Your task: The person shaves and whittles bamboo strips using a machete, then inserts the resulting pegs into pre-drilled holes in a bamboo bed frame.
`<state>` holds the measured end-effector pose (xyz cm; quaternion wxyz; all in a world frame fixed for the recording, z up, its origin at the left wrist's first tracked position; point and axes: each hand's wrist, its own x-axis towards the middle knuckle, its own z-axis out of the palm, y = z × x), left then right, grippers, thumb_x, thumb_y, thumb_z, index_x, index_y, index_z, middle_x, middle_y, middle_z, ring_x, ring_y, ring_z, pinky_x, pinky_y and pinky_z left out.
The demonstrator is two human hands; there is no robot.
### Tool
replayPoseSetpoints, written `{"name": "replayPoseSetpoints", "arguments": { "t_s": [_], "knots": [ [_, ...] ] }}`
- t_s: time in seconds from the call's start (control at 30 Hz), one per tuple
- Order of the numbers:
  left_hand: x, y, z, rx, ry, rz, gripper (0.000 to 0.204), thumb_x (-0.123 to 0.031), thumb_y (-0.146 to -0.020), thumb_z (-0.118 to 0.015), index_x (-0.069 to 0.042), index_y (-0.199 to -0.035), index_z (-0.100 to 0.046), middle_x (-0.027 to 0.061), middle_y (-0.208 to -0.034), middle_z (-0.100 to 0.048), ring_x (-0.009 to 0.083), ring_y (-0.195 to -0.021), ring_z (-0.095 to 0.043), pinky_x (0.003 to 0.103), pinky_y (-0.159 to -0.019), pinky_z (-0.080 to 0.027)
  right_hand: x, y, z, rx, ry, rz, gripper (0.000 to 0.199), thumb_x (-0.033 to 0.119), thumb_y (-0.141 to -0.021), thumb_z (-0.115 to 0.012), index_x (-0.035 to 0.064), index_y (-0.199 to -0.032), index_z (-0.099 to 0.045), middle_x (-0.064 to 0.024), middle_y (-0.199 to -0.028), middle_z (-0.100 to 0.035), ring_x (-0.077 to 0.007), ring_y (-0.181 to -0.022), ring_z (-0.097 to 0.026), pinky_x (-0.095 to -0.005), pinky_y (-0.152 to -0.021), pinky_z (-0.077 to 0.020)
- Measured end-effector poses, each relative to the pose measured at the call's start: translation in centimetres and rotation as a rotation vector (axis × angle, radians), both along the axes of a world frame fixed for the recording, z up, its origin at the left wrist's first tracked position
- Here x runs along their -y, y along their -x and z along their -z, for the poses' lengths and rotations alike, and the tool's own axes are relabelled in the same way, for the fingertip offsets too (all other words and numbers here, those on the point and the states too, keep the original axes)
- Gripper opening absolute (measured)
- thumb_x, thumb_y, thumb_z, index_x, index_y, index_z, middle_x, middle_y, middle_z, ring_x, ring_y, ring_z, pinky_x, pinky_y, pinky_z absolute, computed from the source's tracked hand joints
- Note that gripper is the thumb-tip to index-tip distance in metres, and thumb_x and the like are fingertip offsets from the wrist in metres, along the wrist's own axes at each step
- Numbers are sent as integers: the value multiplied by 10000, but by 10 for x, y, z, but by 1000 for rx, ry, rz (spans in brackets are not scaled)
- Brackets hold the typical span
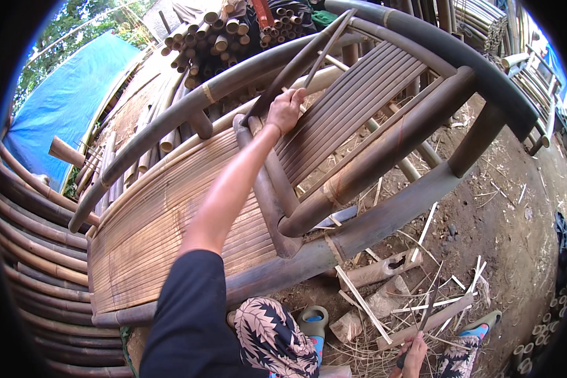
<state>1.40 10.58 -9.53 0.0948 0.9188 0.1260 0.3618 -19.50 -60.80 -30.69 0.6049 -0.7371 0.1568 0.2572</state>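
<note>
A large bamboo bench (pixel 170 208) with a slatted seat and dark pole frame lies before me. Over its middle, my left hand (pixel 285 113) is closed beside a dark slanting pole (pixel 296 66). A small pale tip sticks out by the fingers, but what they grip is too small to make out. Beyond the hand runs the slatted brown panel (pixel 353 94). Low at the right, my right hand (pixel 413 356) is wrapped round the handle of a long knife (pixel 430 302), its narrow dark blade pointing up and away. A split bamboo piece (pixel 447 313) lies under the blade.
Pale bamboo strips (pixel 362 302) and shavings litter the dirt floor around cut bamboo blocks (pixel 384 271) and my sandalled feet. Stacked bamboo poles (pixel 44 252) line the left, with a pole bundle (pixel 217 38) behind the bench. A blue tarp (pixel 75 94) hangs at far left.
</note>
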Motion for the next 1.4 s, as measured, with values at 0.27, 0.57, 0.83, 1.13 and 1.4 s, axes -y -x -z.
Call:
{"name": "replayPoseSetpoints", "arguments": {
  "t_s": [0.27,0.57,0.83,1.13,1.4],
  "knots": [
    [84,-40,-57,-96,-58,-69,571,-243,-968,-493,-108,-1491,-309,202,-1290,-555,405,-1191,-533,494,-992,-436,-13,-26,-115,139,-17,29,483,420,-1046,-428,19,-891,-648,18,-615,-516,-71,-501,-427,-223,-465,-320],
    [78,-104,-84,-247,42,283,562,-225,-990,-446,-249,-1528,-286,215,-1286,-590,362,-1079,-625,437,-949,-485,-25,-22,-95,105,6,15,554,471,-1039,-405,-17,-984,-662,36,-610,-489,-63,-502,-395,-218,-465,-308],
    [24,-104,-102,-210,161,93,505,-171,-1028,-377,-290,-1516,-324,173,-871,-684,217,-633,-678,370,-612,-583,-46,-23,-98,-28,29,57,617,519,-1028,-400,-28,-992,-682,32,-634,-518,-58,-541,-429,-209,-497,-320],
    [68,-114,-117,-521,331,-44,533,-182,-1026,-299,-415,-1505,-309,157,-870,-685,218,-623,-677,371,-604,-596,-28,-13,-100,-36,1,75,604,533,-1017,-418,-18,-991,-663,17,-660,-520,-78,-557,-464,-212,-498,-354],
    [68,-116,-131,-660,276,-83,568,-160,-1024,-327,-425,-1521,-254,185,-936,-685,228,-649,-690,371,-591,-591,-21,-5,-111,-119,-79,204,510,507,-1007,-471,22,-984,-626,18,-650,-510,-92,-523,-462,-222,-457,-360]
  ]
}}
